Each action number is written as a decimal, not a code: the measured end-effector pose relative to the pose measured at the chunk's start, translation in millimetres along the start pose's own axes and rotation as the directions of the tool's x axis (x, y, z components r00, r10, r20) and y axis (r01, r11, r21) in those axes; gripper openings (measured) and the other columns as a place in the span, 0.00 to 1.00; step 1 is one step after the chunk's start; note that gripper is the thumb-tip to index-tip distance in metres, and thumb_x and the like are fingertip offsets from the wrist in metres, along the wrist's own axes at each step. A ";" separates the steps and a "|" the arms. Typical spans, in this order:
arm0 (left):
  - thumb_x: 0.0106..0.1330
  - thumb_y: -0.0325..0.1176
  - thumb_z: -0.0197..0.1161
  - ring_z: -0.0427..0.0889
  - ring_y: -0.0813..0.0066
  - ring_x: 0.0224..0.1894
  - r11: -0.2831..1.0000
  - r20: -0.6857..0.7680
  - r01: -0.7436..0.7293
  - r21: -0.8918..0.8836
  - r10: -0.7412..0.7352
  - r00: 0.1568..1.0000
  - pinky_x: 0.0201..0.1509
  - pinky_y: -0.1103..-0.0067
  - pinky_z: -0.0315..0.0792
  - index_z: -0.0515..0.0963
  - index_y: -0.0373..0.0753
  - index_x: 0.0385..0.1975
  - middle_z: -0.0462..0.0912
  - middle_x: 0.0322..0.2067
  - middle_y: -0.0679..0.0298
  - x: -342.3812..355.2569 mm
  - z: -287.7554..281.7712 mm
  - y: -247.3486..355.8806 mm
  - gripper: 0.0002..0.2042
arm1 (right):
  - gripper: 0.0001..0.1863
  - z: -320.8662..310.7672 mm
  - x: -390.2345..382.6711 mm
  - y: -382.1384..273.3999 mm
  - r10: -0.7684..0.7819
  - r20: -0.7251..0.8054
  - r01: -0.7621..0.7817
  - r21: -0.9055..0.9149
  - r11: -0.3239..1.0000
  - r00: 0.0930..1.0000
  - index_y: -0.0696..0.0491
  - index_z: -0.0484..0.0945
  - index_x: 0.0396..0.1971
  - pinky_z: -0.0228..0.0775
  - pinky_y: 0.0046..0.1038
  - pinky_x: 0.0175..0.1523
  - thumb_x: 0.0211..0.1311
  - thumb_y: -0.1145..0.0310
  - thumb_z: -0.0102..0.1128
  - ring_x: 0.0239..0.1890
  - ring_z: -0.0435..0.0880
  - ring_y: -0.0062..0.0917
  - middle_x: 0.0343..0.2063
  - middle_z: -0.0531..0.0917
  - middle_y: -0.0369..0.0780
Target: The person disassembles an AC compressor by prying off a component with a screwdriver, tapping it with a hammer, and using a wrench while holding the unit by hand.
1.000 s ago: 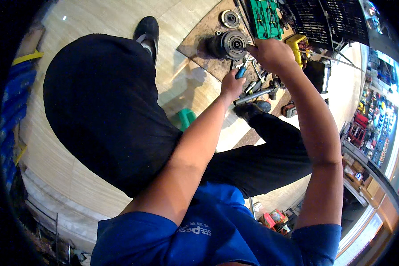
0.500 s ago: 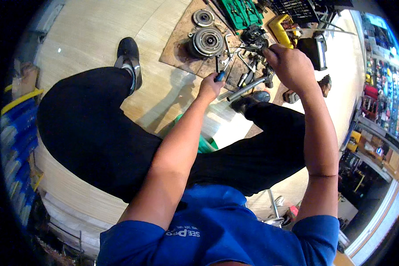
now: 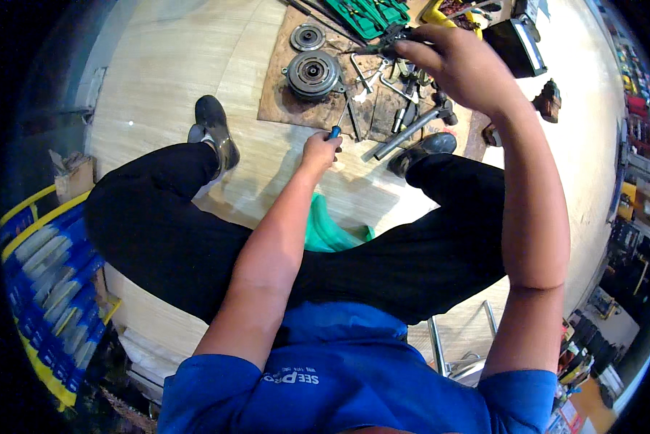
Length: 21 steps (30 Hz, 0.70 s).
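My left hand (image 3: 321,150) is closed round the blue handle of a screwdriver (image 3: 335,132). Its thin shaft points away toward a round metal pulley (image 3: 315,71), which lies on a stained board. Higher up and to the right, my right hand (image 3: 464,66) grips a dark tool with a slim pointed end (image 3: 368,49); my fingers hide part of it, and its exact kind is unclear. That tool is above the board, beyond several loose wrenches (image 3: 368,79). A smaller metal disc (image 3: 308,37) rests behind the pulley.
A hammer (image 3: 412,132) lies near my right shoe (image 3: 430,148). Toward the far edge are a green tool case (image 3: 365,14) and a yellow case (image 3: 448,16). A cordless drill (image 3: 548,101) stands at right. Something green (image 3: 328,228) is between my legs; blue-and-yellow racking (image 3: 50,275) is at left.
My right hand has moved farther away with the dark tool. My left hand still holds the screwdriver near the pulley. The whole view has shifted slightly.
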<state>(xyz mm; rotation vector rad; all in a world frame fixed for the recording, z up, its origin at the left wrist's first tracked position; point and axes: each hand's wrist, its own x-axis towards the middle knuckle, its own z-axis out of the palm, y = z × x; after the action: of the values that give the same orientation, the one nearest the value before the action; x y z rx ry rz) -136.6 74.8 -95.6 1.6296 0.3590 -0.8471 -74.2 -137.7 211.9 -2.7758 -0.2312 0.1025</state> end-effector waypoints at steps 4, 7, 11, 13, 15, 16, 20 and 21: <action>0.65 0.38 0.62 0.78 0.76 0.23 0.992 -0.004 0.096 -0.078 -0.097 0.995 0.23 0.78 0.69 0.78 0.35 0.40 0.82 0.29 0.63 -15.0 3.3 22.9 0.12 | 0.32 99.2 25.0 92.2 0.257 0.258 -0.210 -0.196 0.958 0.931 0.60 0.82 0.38 0.73 0.45 0.50 0.67 0.41 0.51 0.40 0.83 0.50 0.33 0.84 0.55; 0.66 0.38 0.61 0.78 0.76 0.25 0.986 -0.013 0.068 -0.155 -0.071 0.997 0.25 0.78 0.70 0.77 0.36 0.41 0.83 0.31 0.63 -27.8 -7.8 34.4 0.12 | 0.32 162.7 11.8 129.2 0.495 0.301 -0.460 -0.184 0.869 0.815 0.58 0.82 0.44 0.73 0.43 0.56 0.68 0.40 0.47 0.50 0.82 0.47 0.45 0.83 0.54; 0.66 0.38 0.62 0.79 0.75 0.26 0.985 -0.047 -0.002 -0.172 -0.006 0.999 0.28 0.78 0.72 0.75 0.36 0.42 0.82 0.32 0.62 -41.7 -29.6 49.6 0.13 | 0.29 235.5 -22.6 138.3 0.639 -0.075 -0.624 0.154 0.766 0.765 0.57 0.78 0.44 0.72 0.47 0.52 0.68 0.43 0.48 0.47 0.81 0.51 0.41 0.83 0.55; 0.66 0.38 0.62 0.79 0.75 0.26 0.978 -0.071 -0.023 -0.207 0.008 0.997 0.28 0.78 0.72 0.74 0.36 0.43 0.82 0.33 0.62 -47.0 -32.9 52.8 0.13 | 0.28 255.6 -24.4 144.0 0.680 -0.059 -0.655 0.219 0.723 0.731 0.56 0.77 0.47 0.71 0.47 0.53 0.67 0.44 0.50 0.46 0.81 0.52 0.41 0.83 0.56; 0.66 0.37 0.62 0.79 0.75 0.26 0.957 -0.079 -0.049 -0.285 0.028 0.996 0.28 0.78 0.73 0.74 0.36 0.45 0.81 0.33 0.62 -49.7 -30.5 59.6 0.14 | 0.28 266.5 -18.6 146.7 0.706 -0.098 -0.644 0.339 0.686 0.701 0.57 0.77 0.49 0.71 0.46 0.53 0.66 0.45 0.52 0.46 0.81 0.53 0.41 0.83 0.57; 0.66 0.37 0.62 0.79 0.75 0.26 0.944 -0.111 -0.074 -0.322 0.040 0.993 0.28 0.79 0.72 0.74 0.36 0.43 0.81 0.32 0.62 -50.2 -31.1 64.4 0.12 | 0.29 270.9 -15.9 149.4 0.723 -0.118 -0.635 0.397 0.663 0.681 0.57 0.78 0.50 0.71 0.45 0.53 0.66 0.45 0.52 0.46 0.81 0.53 0.41 0.83 0.57; 0.67 0.35 0.62 0.79 0.76 0.27 0.842 -0.203 -0.149 -0.518 0.048 0.978 0.28 0.79 0.72 0.74 0.37 0.42 0.80 0.31 0.63 -43.8 -42.7 76.6 0.10 | 0.28 262.5 13.5 145.3 0.766 -0.146 -0.501 0.677 0.539 0.626 0.61 0.83 0.40 0.73 0.42 0.50 0.65 0.47 0.53 0.42 0.83 0.51 0.35 0.84 0.57; 0.67 0.35 0.62 0.79 0.75 0.27 0.825 -0.225 -0.156 -0.543 0.036 0.974 0.28 0.79 0.72 0.74 0.37 0.42 0.80 0.31 0.63 -41.0 -40.8 83.8 0.11 | 0.28 257.5 19.9 144.0 0.779 -0.200 -0.457 0.713 0.532 0.595 0.61 0.83 0.38 0.73 0.41 0.49 0.64 0.47 0.55 0.41 0.83 0.51 0.34 0.84 0.57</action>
<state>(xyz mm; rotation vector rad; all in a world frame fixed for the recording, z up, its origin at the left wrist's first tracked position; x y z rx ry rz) -97.0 101.4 -5.6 1.1668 0.6037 -0.4311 -59.1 -180.0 -80.4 -1.9793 0.8620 -0.3228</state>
